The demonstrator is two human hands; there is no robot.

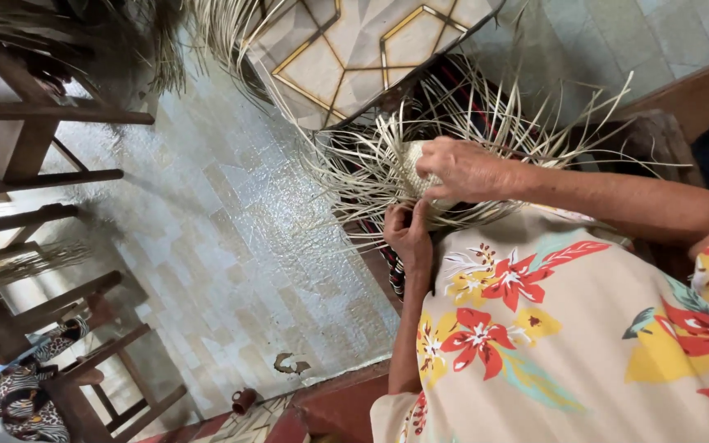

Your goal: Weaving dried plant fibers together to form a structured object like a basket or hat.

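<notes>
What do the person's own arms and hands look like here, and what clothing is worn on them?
Both arms are bare from above the elbow down to the left hand and right hand. No gloves, rings, bracelets or watch are visible. The cream garment with red and yellow flower print has short sleeves that end on the upper arms.

Soft daylight fills the room. The pale floor (231, 238) shines with glare. Chairs (34, 139) at the left edge look bent.
</notes>
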